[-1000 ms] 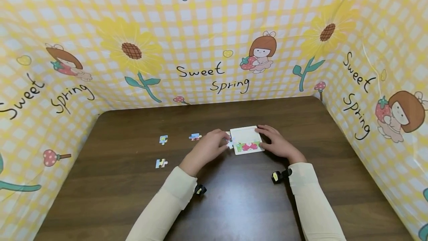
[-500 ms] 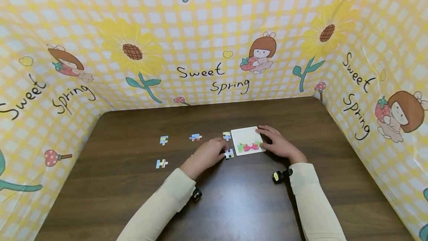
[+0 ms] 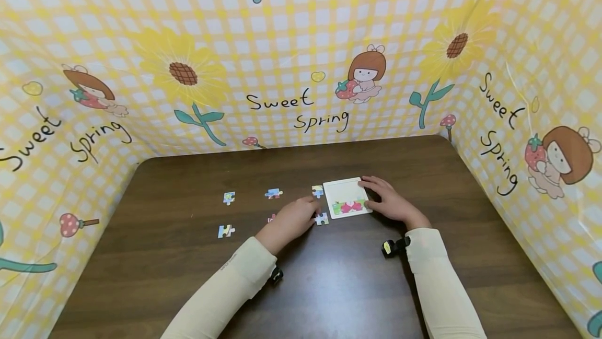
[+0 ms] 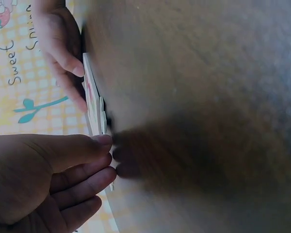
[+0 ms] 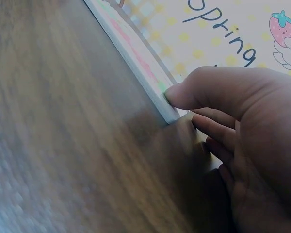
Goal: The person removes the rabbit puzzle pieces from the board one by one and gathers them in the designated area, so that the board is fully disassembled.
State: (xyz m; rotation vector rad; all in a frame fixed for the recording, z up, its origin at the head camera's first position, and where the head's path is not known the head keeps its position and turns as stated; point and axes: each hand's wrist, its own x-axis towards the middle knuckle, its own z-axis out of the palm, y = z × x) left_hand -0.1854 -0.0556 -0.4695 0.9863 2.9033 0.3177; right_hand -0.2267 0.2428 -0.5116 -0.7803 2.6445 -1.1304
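Observation:
My left hand (image 3: pixel 292 219) reaches in from the left, its fingertips right at a small jigsaw piece (image 3: pixel 322 219) that lies flat on the table. In the left wrist view its thumb and fingers (image 4: pixel 85 187) are nearly straight, with their tips low over the tabletop. My right hand (image 3: pixel 391 200) holds the right side of a white puzzle tray (image 3: pixel 340 185), thumb at the near corner and fingers at the far one. A green and pink picture strip (image 3: pixel 351 207) fills the tray's near part. Another jigsaw piece (image 3: pixel 317 191) lies against the tray's left edge.
Further left on the dark wooden table (image 3: pixel 155 255) lie a blue jigsaw piece (image 3: pixel 273 193), a small piece (image 3: pixel 229 198) and a paler one (image 3: pixel 226 231). A pinkish piece (image 3: pixel 271 218) is partly hidden by my left hand. A yellow checked cloth (image 3: pixel 282 31) surrounds the table's back and sides.
My left hand has drawn back slightly from the tray toward the near left. The jigsaw piece at its fingertips has slid a little toward me, apart from the other one. The right hand keeps its place.

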